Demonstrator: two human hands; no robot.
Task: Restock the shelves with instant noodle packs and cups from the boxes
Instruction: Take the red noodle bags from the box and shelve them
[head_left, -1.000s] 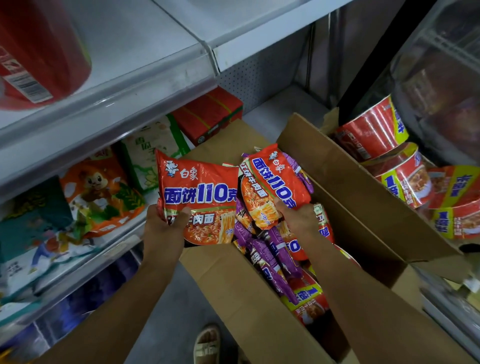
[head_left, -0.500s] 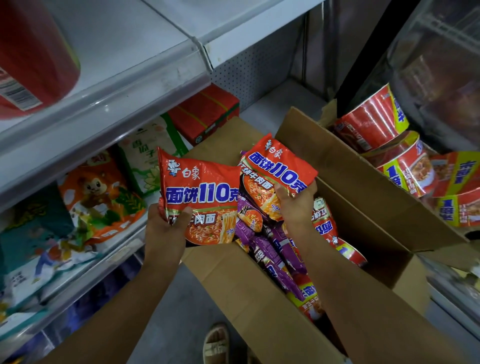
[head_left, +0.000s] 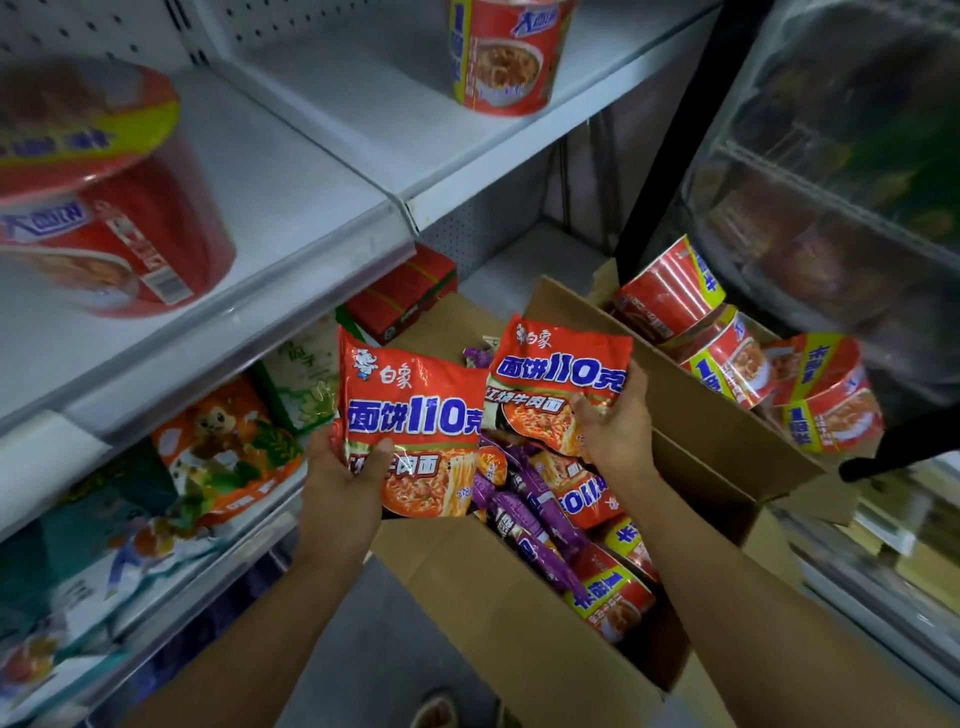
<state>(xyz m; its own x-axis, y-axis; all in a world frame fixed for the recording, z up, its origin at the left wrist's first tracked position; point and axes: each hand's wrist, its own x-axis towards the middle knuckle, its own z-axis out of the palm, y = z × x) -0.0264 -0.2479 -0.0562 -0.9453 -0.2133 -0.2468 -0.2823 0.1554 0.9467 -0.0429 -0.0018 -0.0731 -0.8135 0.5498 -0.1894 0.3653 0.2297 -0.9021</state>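
Note:
My left hand (head_left: 345, 475) grips an orange-red noodle pack (head_left: 415, 415) by its lower left corner, upright, in front of the shelves. My right hand (head_left: 615, 431) holds a second, matching noodle pack (head_left: 558, 374) above the open cardboard box (head_left: 467, 587). Inside the box lie several purple and red packs (head_left: 535, 514) and noodle cups (head_left: 613, 597). Two red noodle cups stand on the white shelf (head_left: 291, 208): one (head_left: 104, 208) at the near left, one (head_left: 509, 52) further back.
A second box at the right holds several red cups (head_left: 737, 353). The lower shelf carries snack bags (head_left: 223, 447) and red cartons (head_left: 405, 291). A glass-door cabinet (head_left: 831, 182) stands at the right. A sandalled foot (head_left: 434, 709) shows on the grey floor.
My right hand has lifted its pack clear of the box and up beside the left pack. My view has tilted up, showing the white shelf and its cups.

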